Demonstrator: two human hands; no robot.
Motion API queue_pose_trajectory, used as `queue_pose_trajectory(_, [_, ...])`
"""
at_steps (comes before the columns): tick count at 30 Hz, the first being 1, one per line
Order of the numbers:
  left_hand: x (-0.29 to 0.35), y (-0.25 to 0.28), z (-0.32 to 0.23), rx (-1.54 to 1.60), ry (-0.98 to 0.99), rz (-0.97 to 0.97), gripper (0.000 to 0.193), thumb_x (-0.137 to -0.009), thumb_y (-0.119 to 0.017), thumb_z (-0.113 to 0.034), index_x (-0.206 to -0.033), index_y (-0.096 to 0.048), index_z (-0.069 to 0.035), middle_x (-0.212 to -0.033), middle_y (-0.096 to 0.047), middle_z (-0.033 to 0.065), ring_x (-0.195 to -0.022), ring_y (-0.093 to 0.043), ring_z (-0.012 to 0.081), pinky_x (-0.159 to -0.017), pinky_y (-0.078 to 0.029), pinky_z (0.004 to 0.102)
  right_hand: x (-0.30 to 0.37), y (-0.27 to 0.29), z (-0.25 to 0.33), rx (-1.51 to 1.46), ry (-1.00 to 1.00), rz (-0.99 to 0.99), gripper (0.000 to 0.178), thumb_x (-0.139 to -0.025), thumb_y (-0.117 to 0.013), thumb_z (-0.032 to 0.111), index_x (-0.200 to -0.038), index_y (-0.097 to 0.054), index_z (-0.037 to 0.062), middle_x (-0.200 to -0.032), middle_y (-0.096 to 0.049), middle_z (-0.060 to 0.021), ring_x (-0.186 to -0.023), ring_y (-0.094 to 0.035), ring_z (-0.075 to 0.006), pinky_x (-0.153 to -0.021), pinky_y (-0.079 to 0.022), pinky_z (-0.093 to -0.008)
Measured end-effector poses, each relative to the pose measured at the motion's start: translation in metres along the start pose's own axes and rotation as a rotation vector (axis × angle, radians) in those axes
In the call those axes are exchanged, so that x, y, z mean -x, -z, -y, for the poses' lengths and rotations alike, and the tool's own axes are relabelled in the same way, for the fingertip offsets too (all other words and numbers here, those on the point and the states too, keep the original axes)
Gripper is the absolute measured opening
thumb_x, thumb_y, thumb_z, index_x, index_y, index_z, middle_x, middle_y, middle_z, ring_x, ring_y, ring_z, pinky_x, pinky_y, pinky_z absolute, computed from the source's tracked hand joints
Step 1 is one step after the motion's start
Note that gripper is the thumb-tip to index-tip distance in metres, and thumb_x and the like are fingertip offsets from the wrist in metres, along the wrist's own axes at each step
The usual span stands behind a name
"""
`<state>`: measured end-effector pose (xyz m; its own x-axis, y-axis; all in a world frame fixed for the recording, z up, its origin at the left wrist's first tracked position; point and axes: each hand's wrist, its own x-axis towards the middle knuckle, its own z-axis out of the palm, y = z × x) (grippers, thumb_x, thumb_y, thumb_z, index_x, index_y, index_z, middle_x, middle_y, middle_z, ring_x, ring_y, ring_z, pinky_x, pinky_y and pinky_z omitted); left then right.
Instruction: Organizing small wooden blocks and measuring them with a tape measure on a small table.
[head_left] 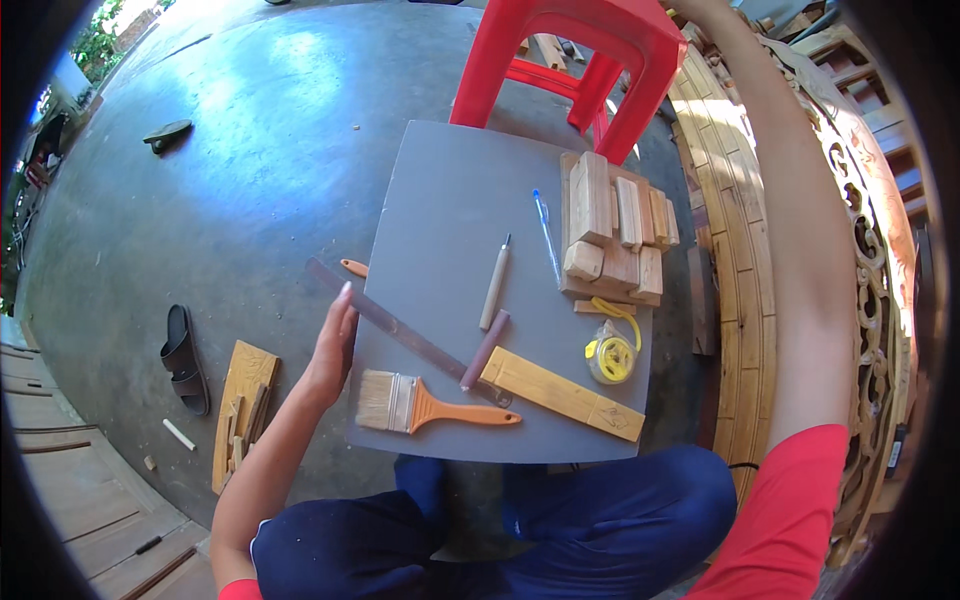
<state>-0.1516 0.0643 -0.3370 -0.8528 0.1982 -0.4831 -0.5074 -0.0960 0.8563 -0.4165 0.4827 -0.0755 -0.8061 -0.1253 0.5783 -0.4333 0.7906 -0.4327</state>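
My left hand (332, 348) is at the left edge of a grey board (450, 190), fingers straight and together. Its fingertips are beside a long dark metal ruler (400, 332) that lies slantwise and overhangs that edge; I cannot tell whether they touch. My right forearm (785, 150) stretches far forward along the right side, and its hand passes beyond the top edge. On the board are a wide paintbrush (440, 408), a purplish-brown rod (487, 350), a slim grey-handled tool (495, 285), a flat wooden piece (560, 392) with markings, a blue pen (547, 235) and a yellow tape measure (612, 355).
Wooden blocks (620, 225) are stacked at the board's right. A red plastic stool (575, 60) stands behind it. Carved wooden furniture (860, 220) and a slatted wooden surface (735, 280) line the right. On the left floor lie a dark sandal (183, 360) and a board with wood scraps (242, 400).
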Motion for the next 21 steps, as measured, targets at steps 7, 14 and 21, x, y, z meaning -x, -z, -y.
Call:
queue_pose_trajectory(7, [-0.007,0.021,0.025,0.276,-0.012,0.035,0.089,-0.098,-0.03,-0.072,-0.148,-0.044,0.001,-0.145,-0.051,0.0145,-0.134,-0.046,0.0254,-0.116,-0.028,0.0356,-0.039,0.002,-0.088,0.192,-0.067,0.367,0.048,-0.088,-0.078,0.038,-0.121,-0.067,0.0047,-0.101,-0.07,-0.0055,-0.085,-0.063,-0.0137,-0.076,-0.052,-0.0309])
queue_pose_trajectory(14, [0.005,0.034,0.034,0.269,0.035,-0.021,0.071,-0.098,-0.029,-0.073,-0.122,-0.058,-0.013,-0.117,-0.062,0.0023,-0.108,-0.055,0.0143,-0.095,-0.036,0.0299,-0.035,-0.036,-0.094,0.099,0.012,0.169,0.046,-0.095,-0.07,0.022,-0.136,-0.06,0.0043,-0.119,-0.07,-0.0131,-0.111,-0.063,-0.023,-0.101,-0.047,-0.0351])
queue_pose_trajectory(21, [0.009,0.019,0.025,0.204,0.022,-0.007,0.076,-0.098,-0.028,-0.074,-0.125,-0.057,-0.009,-0.118,-0.062,0.0038,-0.111,-0.055,0.0161,-0.098,-0.037,0.0322,-0.024,-0.046,-0.125,0.465,0.063,-0.067,0.069,-0.093,-0.065,0.017,-0.155,-0.037,0.0115,-0.143,-0.051,-0.0211,-0.134,-0.048,-0.0355,-0.115,-0.037,-0.0408])
